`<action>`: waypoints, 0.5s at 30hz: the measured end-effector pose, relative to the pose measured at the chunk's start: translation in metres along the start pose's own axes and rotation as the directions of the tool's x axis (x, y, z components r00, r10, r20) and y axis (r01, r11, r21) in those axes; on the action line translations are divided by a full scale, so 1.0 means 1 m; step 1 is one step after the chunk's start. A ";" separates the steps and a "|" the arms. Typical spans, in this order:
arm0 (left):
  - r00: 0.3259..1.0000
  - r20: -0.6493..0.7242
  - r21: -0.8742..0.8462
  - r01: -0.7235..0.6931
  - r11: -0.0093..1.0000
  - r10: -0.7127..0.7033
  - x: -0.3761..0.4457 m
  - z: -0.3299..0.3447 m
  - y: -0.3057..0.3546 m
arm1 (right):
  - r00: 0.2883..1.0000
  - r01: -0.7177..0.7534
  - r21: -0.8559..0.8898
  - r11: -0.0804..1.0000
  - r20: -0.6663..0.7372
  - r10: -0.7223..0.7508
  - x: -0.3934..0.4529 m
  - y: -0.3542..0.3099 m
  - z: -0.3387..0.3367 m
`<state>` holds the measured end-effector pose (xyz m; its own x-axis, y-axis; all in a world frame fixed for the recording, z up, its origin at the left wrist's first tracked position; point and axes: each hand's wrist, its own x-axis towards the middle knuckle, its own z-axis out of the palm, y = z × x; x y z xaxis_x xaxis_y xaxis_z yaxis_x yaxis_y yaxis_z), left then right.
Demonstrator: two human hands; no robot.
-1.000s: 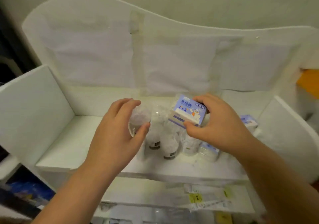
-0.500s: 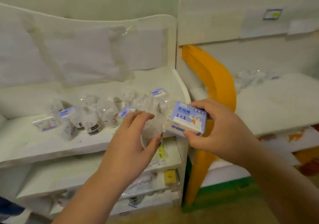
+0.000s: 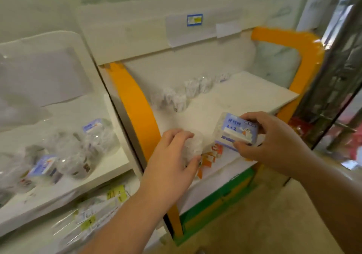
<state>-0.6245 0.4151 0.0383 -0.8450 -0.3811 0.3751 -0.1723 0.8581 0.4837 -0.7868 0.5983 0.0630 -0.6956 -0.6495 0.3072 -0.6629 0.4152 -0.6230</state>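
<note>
Left hand: the left hand (image 3: 168, 167), lower centre of the frame, has fingers and thumb curled round a small clear plastic jar (image 3: 194, 146); the jar's base is hidden behind the palm.
Right hand: the right hand (image 3: 274, 144), right of centre, pinches a blue-labelled floss-pick box (image 3: 237, 130) between thumb below and fingers on top, printed face toward the camera.
Where the goods are: both are held in the air just in front of the white shelf board (image 3: 244, 95), near its front edge, touching neither it nor each other.
Target shelf: the board sits inside an orange frame (image 3: 135, 105); a row of small clear jars (image 3: 188, 93) stands along its back, and the front half is bare.
Source shelf: at the left of the frame, a white unit carries more clear jars (image 3: 78, 154) and a blue-labelled box (image 3: 42, 167).
Below: orange-and-white packets (image 3: 212, 155) lie on the tier under the hands.
Step in hand: probably restocking, with both items brought up to the orange-framed shelf and not yet set down.
Next move: likely lower the jar upright onto the bare front area, close to the standing row without knocking it, then place the box flat beside it and loosen each grip only once the item rests steadily.
</note>
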 end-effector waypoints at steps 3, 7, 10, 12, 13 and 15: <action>0.999 -0.035 -0.002 0.008 1.000 -0.008 0.034 0.028 0.005 | 0.999 -0.043 -0.026 0.999 -0.012 0.042 0.018 0.028 -0.012; 0.995 -0.079 -0.039 0.059 0.998 -0.062 0.078 0.061 0.000 | 1.000 0.000 -0.030 1.000 -0.010 -0.001 0.058 0.053 -0.018; 0.988 -0.128 -0.030 0.087 0.996 -0.090 0.113 0.083 -0.005 | 0.998 0.054 -0.012 0.998 0.017 -0.054 0.097 0.077 -0.016; 0.979 -0.165 -0.024 0.118 0.993 -0.121 0.134 0.096 -0.008 | 0.996 0.073 -0.002 0.997 0.043 -0.073 0.125 0.094 -0.013; 0.976 -0.171 -0.021 0.133 0.991 -0.135 0.143 0.101 -0.010 | 0.995 0.081 0.000 0.997 0.050 -0.081 0.138 0.103 -0.011; 0.973 -0.177 -0.010 0.146 0.989 -0.146 0.159 0.110 -0.013 | 0.994 0.093 0.025 0.995 0.053 -0.094 0.161 0.117 -0.007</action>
<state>-0.8120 0.3810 0.0042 -0.7079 -0.5570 0.4344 -0.2890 0.7896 0.5413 -0.9787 0.5467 0.0447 -0.6144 -0.7185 0.3260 -0.7177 0.3373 -0.6093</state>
